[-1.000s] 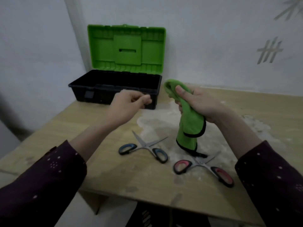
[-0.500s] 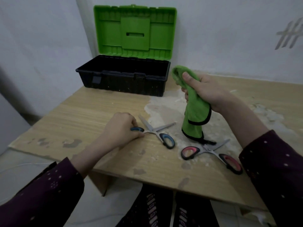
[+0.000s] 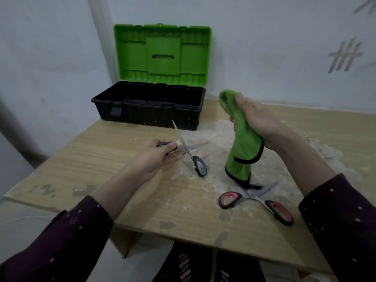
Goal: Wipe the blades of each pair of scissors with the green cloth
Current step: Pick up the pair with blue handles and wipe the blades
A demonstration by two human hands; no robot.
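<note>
My left hand [image 3: 156, 157] grips one blue-and-black handle of the blue scissors [image 3: 188, 150], which are lifted off the table with their blades spread open. To the right, my right hand [image 3: 258, 124] holds the green cloth [image 3: 241, 143] bunched up in the air, its black-edged end hanging down. The red scissors [image 3: 255, 200] lie open on the wooden table [image 3: 114, 159], right under the cloth's hanging tip.
An open toolbox [image 3: 148, 106] with a black body and an upright green lid stands at the back of the table against the wall. White dusty patches cover the table's middle and right. The near table edge runs just in front of my legs.
My left hand came down from the air, took the blue scissors by a handle and lifted them off the table. My right hand kept holding the cloth.
</note>
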